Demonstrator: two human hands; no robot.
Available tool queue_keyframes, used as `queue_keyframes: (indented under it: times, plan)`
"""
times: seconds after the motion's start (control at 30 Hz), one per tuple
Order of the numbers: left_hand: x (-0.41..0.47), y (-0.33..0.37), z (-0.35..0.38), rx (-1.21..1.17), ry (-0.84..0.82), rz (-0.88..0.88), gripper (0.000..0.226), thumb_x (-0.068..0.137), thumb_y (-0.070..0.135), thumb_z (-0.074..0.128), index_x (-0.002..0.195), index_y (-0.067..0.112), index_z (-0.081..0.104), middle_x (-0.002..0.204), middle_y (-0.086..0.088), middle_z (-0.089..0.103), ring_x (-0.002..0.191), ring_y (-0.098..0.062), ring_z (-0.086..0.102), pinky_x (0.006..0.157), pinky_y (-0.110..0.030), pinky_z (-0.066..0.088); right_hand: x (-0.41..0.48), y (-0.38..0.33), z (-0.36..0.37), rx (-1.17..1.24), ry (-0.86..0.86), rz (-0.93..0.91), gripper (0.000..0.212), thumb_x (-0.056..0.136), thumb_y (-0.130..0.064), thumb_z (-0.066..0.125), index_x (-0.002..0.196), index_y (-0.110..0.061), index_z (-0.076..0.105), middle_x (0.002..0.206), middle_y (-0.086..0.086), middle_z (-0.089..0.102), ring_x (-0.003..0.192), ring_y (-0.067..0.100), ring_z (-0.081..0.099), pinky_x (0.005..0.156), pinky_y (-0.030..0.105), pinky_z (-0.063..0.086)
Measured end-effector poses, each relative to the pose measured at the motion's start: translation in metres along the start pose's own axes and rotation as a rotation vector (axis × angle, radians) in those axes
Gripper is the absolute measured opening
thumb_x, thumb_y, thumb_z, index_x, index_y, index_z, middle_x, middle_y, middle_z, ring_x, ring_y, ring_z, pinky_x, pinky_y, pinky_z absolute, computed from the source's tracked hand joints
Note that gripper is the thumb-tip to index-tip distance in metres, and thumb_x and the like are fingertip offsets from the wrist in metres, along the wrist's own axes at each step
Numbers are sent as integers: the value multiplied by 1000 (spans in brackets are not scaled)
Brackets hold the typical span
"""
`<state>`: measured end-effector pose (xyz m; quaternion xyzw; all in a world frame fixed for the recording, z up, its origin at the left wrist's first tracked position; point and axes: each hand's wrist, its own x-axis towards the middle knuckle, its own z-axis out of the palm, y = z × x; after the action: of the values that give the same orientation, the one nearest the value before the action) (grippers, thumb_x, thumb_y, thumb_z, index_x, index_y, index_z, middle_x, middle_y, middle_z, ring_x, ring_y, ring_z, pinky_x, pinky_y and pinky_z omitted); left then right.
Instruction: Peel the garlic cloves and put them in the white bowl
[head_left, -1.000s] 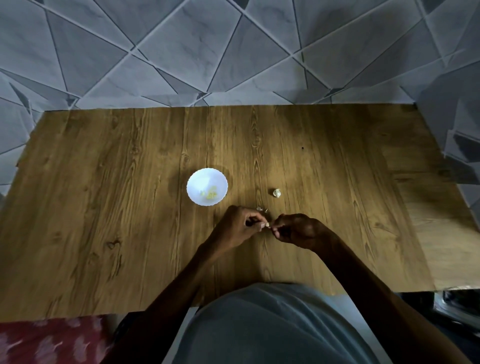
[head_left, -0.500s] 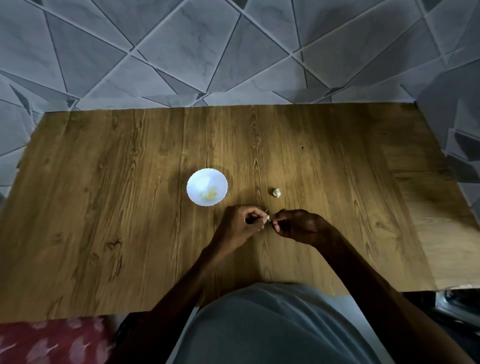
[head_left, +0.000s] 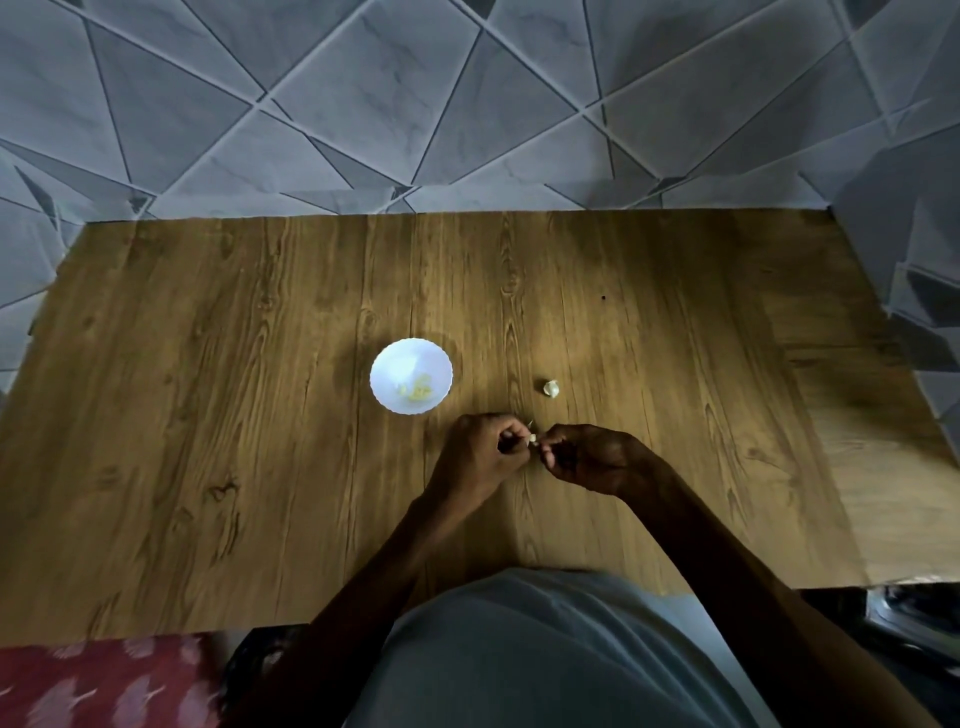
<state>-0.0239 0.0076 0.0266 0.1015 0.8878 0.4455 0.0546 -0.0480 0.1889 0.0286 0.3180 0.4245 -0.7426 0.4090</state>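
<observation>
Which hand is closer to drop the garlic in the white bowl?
Probably left. Both pinch the garlic clove, but the left hand sits nearer the white bowl; the right hand is on the far side.

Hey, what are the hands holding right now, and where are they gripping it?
A small garlic clove, pinched between the fingers of the left hand and the right hand, one on each side.

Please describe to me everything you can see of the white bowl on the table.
The white bowl is small and round with a scalloped rim, glossy, plastic or ceramic, I cannot tell. It stands upright on the wooden table, near its middle. A few pale yellow pieces lie inside, toward its near side. Nothing else touches it: the left hand and right hand pinch a garlic clove nearby, apart from it.
</observation>
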Motion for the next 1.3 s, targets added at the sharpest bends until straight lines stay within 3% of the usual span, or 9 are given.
queue_keyframes:
  times: [0.27, 0.53, 0.7, 0.77, 0.87, 0.93, 1.1, 1.23, 1.3]
  plan:
    - [-6, 7, 4, 67, 77, -83, 8, 78, 22, 74, 84, 16, 74, 80, 10, 72, 69, 2, 59, 61, -1, 39, 0, 3, 3, -33, 3, -1, 27, 88, 5, 57, 68, -2, 73, 75, 11, 68, 70, 14, 59, 64, 20, 54]
    - [-4, 0, 2, 52, -28, -56, 8, 77, 21, 72, 85, 18, 73, 79, 9, 72, 71, -2, 64, 67, -23, 54, 2, 1, -4, -135, 32, 5, 14, 89, 3, 58, 78, 0, 66, 76, 11, 66, 69, 15, 62, 62, 21, 55]
    - [1, -7, 3, 7, -66, -42, 4, 79, 21, 70, 82, 19, 72, 76, 11, 70, 71, -2, 64, 66, -22, 54, -1, -3, -6, -333, 85, -133, 12, 86, 6, 63, 78, -1, 66, 80, 14, 68, 72, 17, 67, 67, 26, 56]
    - [1, -9, 4, -2, -70, -40, 3, 80, 20, 71, 82, 17, 72, 76, 10, 70, 72, -2, 64, 64, -16, 51, -4, -2, -4, -435, 128, -187, 8, 85, 6, 66, 87, -1, 62, 86, 17, 67, 75, 19, 67, 72, 28, 58]
    - [2, -10, 5, -6, -77, -61, 3, 81, 17, 72, 84, 17, 71, 77, 10, 68, 71, 2, 61, 63, -6, 45, -4, 2, -4, -553, 225, -237, 40, 81, 4, 73, 113, -8, 52, 95, 20, 71, 80, 23, 70, 72, 30, 59]
    - [3, -14, 6, -4, -105, -85, 2, 83, 17, 71, 84, 17, 71, 76, 12, 67, 70, 5, 60, 64, -4, 43, -3, 3, -5, -589, 246, -264, 46, 80, 5, 73, 119, -6, 51, 97, 20, 71, 81, 23, 72, 71, 29, 60]
    - [3, -22, 8, 107, -186, -149, 11, 87, 19, 66, 94, 17, 75, 87, 4, 73, 77, -3, 64, 66, -16, 42, -2, 6, -8, -605, 205, -406, 37, 86, 6, 67, 119, 8, 50, 87, 18, 72, 69, 16, 73, 58, 20, 56]
    - [2, -26, 11, 179, -187, -154, 16, 90, 15, 62, 99, 17, 75, 93, 2, 74, 84, -9, 66, 64, -13, 35, -1, 7, -12, -605, 176, -454, 30, 89, 3, 64, 115, 9, 50, 93, 20, 73, 79, 21, 74, 64, 24, 58]
    - [1, -26, 11, 124, -169, -140, 12, 87, 14, 66, 93, 19, 75, 87, 6, 73, 78, -2, 64, 65, -14, 39, 0, 7, -14, -583, 159, -454, 30, 90, 3, 63, 116, 9, 49, 96, 21, 73, 84, 25, 73, 70, 29, 60]
